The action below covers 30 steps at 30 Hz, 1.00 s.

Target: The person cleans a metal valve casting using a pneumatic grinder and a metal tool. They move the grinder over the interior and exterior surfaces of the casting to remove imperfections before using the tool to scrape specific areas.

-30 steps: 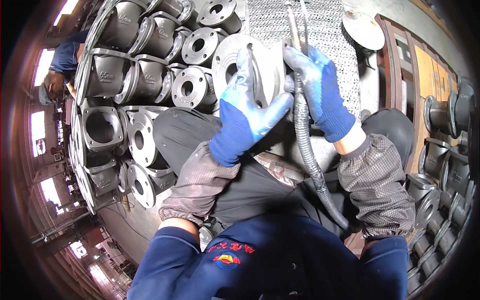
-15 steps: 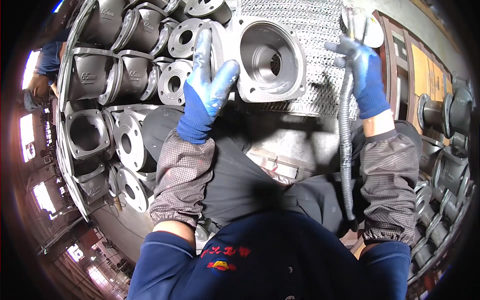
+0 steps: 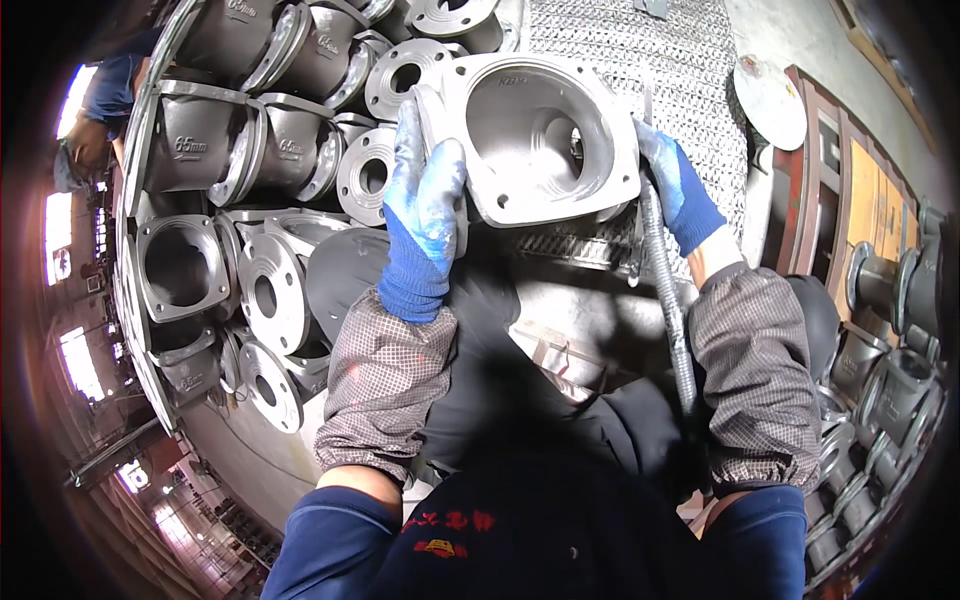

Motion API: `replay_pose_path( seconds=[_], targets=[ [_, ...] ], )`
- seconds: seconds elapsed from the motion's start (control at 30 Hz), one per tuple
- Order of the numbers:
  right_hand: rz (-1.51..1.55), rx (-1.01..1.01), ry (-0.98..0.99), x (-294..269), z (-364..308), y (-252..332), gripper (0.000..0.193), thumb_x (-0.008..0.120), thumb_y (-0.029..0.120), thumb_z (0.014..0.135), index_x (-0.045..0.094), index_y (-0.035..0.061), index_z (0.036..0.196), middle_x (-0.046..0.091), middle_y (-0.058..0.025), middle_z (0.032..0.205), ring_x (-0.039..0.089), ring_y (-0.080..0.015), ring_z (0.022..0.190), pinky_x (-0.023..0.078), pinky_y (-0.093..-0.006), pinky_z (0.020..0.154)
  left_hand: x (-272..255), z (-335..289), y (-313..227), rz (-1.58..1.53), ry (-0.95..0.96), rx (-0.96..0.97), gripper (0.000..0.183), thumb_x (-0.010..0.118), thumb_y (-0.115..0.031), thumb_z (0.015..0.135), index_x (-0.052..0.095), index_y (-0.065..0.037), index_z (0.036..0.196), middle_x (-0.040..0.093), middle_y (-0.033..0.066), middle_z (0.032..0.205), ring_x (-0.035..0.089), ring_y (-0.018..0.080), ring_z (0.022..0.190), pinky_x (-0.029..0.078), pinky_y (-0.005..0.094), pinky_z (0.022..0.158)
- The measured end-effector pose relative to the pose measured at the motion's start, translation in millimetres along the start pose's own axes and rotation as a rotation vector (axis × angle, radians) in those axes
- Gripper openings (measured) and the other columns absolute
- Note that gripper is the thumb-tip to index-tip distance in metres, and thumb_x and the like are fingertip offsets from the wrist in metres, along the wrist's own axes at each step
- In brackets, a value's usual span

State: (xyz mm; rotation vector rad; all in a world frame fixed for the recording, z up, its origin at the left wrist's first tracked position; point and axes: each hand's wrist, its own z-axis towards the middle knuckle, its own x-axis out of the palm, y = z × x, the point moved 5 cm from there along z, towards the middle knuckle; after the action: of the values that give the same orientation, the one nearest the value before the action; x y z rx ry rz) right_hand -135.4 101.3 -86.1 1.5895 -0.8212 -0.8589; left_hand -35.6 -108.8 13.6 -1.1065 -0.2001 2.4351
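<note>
The grey cast body [image 3: 515, 135] is at the near side of the textured metal tabletop [image 3: 700, 85], straight in front of the person, its square flange tipped toward the head camera so that the wide bore and the smaller opening deep inside both show; that angle probably gives the eye a clear line into the interior. The left hand [image 3: 425, 210], in a blue glove, holds the casting by its left end, fingers laid along the outer side and thumb nearer the body, a hold that seems meant to steady the weight while leaving the bore uncovered. The right hand [image 3: 682, 190] is at the opposite edge of the square flange, its fingertips partly lost behind the metal, so I cannot tell how tightly that grip is closed (nor whether it has hold of anything besides the flange). A ribbed hose [image 3: 665, 300] runs up from near the right thigh to just below the right hand, perhaps kept on that side to be within reach. Whether the casting's underside bears on the tabletop is hidden. Similar castings [image 3: 205, 135] are stacked tightly at the left, flange against flange, likely to save room and keep them close by; more castings [image 3: 885, 390] line the right, and a pale disc [image 3: 770, 105] lies beyond the tabletop's right edge.
</note>
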Motion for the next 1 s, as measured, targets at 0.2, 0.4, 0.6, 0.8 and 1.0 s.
replay_pose_path(
  seconds=[0.2,0.4,0.6,0.8,1.0],
  targets=[
    [0.132,0.343,-0.139,-2.9,-20.0,29.3,0.034,0.044,0.019,0.092,0.054,-0.0039,0.115,0.062,-0.0152,0.101,0.059,-0.0233,0.094,0.044,-0.0313,0.086,14.4,-26.9,39.7,-0.961,0.074,-0.922,0.052,0.037,-0.035,0.097,0.048,0.009,0.121,0.055,0.0151,0.118,0.054,0.0197,0.107,0.043,0.0300,0.091],
    [0.272,0.283,-0.422,-9.8,-44.6,19.6,0.035,0.049,0.030,0.092,0.057,-0.0032,0.095,0.048,0.0011,0.069,0.039,-0.0066,0.056,0.034,-0.0238,0.050,29.4,-42.6,18.5,-1.193,0.000,-1.150,0.050,0.040,-0.033,0.096,0.036,0.002,0.133,0.046,0.0122,0.130,0.045,0.0209,0.119,0.036,0.0349,0.103],
    [0.311,0.315,-0.537,-15.4,-79.2,13.9,0.032,0.051,0.029,0.093,0.058,-0.0013,0.098,0.042,0.0062,0.064,0.033,-0.0035,0.055,0.030,-0.0214,0.048,42.6,-58.5,24.3,-1.022,0.118,-1.061,0.057,0.040,-0.041,0.096,0.034,0.001,0.134,0.043,0.0124,0.134,0.044,0.0226,0.121,0.034,0.0361,0.104],
    [0.331,0.394,-0.603,-17.5,-105.5,12.3,0.033,0.052,0.030,0.093,0.058,-0.0003,0.105,0.045,0.0060,0.066,0.035,-0.0033,0.056,0.032,-0.0204,0.050,53.7,-74.7,32.1,-1.112,0.168,-0.958,0.060,0.042,-0.043,0.094,0.036,0.003,0.133,0.046,0.0139,0.131,0.047,0.0229,0.117,0.038,0.0348,0.101],
    [0.367,0.412,-0.573,-18.7,-111.4,13.4,0.031,0.050,0.027,0.094,0.058,-0.0004,0.104,0.049,0.0043,0.072,0.042,-0.0028,0.062,0.035,-0.0197,0.054,49.4,-56.3,11.2,-1.050,0.158,-1.047,0.058,0.040,-0.043,0.095,0.038,0.002,0.132,0.051,0.0146,0.125,0.053,0.0209,0.111,0.045,0.0328,0.094]
  ],
)
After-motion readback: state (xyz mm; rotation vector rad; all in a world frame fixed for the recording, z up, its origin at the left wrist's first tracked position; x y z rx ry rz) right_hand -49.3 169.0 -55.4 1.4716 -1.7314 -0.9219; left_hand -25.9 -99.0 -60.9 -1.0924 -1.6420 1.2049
